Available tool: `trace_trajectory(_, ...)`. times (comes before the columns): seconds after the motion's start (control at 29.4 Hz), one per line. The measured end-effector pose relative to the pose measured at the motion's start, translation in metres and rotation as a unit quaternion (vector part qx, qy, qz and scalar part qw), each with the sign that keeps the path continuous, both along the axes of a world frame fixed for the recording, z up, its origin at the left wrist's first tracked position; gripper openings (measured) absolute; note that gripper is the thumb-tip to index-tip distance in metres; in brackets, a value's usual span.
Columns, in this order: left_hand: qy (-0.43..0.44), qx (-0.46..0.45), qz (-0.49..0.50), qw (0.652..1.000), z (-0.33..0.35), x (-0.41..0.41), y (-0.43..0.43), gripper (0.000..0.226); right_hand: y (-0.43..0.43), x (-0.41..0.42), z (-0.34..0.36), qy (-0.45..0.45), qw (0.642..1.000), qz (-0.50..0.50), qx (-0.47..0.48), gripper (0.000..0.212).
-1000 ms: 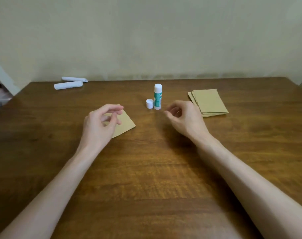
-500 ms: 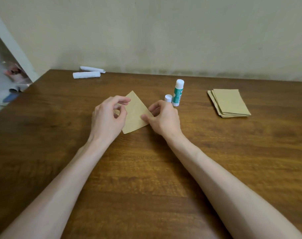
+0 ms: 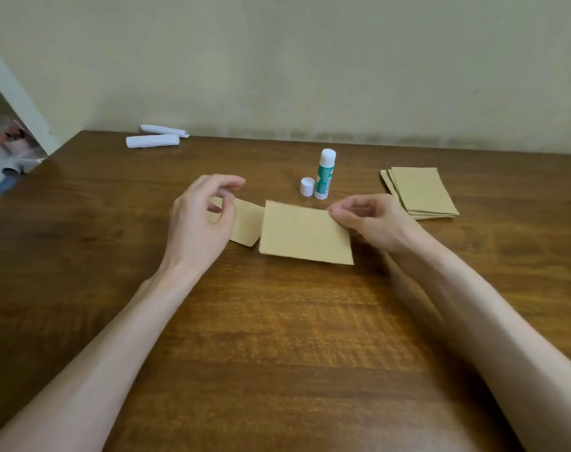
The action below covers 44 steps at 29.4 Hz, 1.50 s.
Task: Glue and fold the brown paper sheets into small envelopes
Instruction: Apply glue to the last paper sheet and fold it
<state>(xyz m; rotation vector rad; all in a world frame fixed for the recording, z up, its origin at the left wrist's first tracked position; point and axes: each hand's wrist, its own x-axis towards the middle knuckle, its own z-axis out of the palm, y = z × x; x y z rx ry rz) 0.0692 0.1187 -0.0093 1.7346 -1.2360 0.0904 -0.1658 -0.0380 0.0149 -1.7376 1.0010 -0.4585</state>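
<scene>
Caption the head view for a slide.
Right hand pinches a brown paper sheet; left hand hangs over a second piece, glue stick behind.

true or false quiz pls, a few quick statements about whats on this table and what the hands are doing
The glue stick lies on its side. False: it stands upright.
A white cap stands right beside it. True.
The right hand pinches a brown sheet by a corner. True.
The stack of brown sheets lies on the left part of the table. False: it lies on the right part, beyond the right hand.
</scene>
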Motion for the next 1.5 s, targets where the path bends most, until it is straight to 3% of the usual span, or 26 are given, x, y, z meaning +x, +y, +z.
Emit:
trace_trajectory(0.2, -0.065, 0.136, -0.147, 0.978, -0.006, -0.026, 0.001, 0.031, -0.005, -0.023, -0.012, 0.107, 0.980, 0.035, -0.163, 0.008)
trace_trajectory(0.34, -0.133, 0.208, -0.151, 0.957, -0.016, -0.038, -0.006, 0.052, -0.005, -0.026, -0.018, 0.136, 0.967, 0.011, -0.214, 0.002)
trace_trajectory(0.48, -0.153, 0.217, -0.152, 0.952, -0.020, -0.042, -0.009, 0.057, -0.011, -0.023, -0.022, 0.113, 0.966, -0.020, -0.233, 0.016)
trace_trajectory(0.65, -0.151, 0.212, -0.159, 0.952, -0.019, -0.049, -0.008, 0.059, -0.026, 0.001, -0.021, 0.029, 0.974, -0.063, -0.216, 0.037)
trace_trajectory(0.85, -0.122, 0.171, -0.155, 0.965, -0.017, -0.042, -0.008, 0.045, -0.041, 0.039, -0.020, -0.046, 0.974, -0.087, -0.204, 0.055)
trace_trajectory(1.12, -0.117, 0.215, -0.154, 0.957, -0.017, -0.037, -0.005, 0.068, -0.041, 0.051, -0.017, -0.061, 0.968, -0.112, -0.218, 0.033)
trace_trajectory(1.33, -0.118, 0.241, -0.158, 0.950, -0.015, -0.035, -0.004, 0.079, -0.022, 0.020, -0.001, -0.069, 0.971, -0.072, -0.216, 0.034)
trace_trajectory(1.4, -0.120, 0.241, -0.161, 0.950, -0.015, -0.036, -0.004, 0.079, -0.012, 0.006, 0.000, -0.086, 0.978, -0.073, -0.176, 0.029)
trace_trajectory(1.5, -0.124, 0.240, -0.156, 0.950, -0.015, -0.036, -0.003, 0.074, 0.004, -0.013, -0.006, -0.163, 0.985, -0.061, 0.001, 0.029)
